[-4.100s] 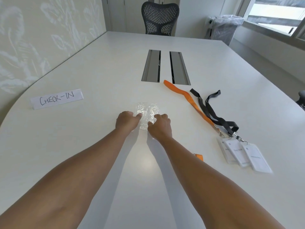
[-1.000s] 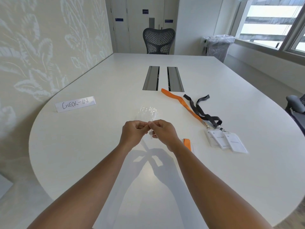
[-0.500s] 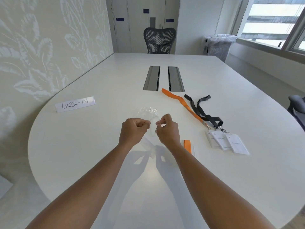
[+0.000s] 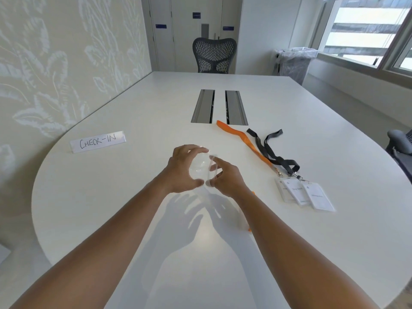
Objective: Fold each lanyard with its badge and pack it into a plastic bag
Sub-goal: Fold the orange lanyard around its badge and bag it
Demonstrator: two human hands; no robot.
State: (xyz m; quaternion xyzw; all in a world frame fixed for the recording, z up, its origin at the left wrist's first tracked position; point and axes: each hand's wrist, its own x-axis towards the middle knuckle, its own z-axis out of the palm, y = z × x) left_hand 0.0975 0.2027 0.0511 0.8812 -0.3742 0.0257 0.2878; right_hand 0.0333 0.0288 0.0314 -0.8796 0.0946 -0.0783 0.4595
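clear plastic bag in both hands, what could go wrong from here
1. The small clear plastic bag is thin and crumpled between the left hand and right hand; it may slip or tear.
2. The long orange lanyard and black lanyard overlap near the white badges, so lifting one may drag the other.

One plastic bag (image 4: 201, 167), three lanyards (image 4: 270, 152), three badges (image 4: 304, 192), one sign (image 4: 98, 141), two chairs (image 4: 214, 55)
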